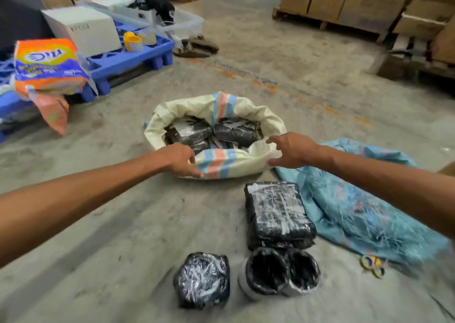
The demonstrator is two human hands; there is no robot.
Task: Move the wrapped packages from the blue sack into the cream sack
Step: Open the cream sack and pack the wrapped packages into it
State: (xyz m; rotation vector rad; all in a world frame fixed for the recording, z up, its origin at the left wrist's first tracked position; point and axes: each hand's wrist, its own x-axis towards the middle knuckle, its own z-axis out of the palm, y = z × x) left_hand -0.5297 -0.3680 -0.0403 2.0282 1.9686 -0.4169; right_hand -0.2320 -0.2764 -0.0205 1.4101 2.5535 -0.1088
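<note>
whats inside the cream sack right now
The cream sack holds black wrapped packages, two lying side by side on top. Others beneath are mostly covered, so their count is unclear.

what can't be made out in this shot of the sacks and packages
Head view only:
- How many packages the cream sack holds: its rolled rim and the top packages hide any below.
- Whether the blue sack is empty: it lies crumpled, its inside out of sight.
- Left hand and right hand at the rim: motion blur hides the grip.
- Small yellow and blue object: blurred.
</note>
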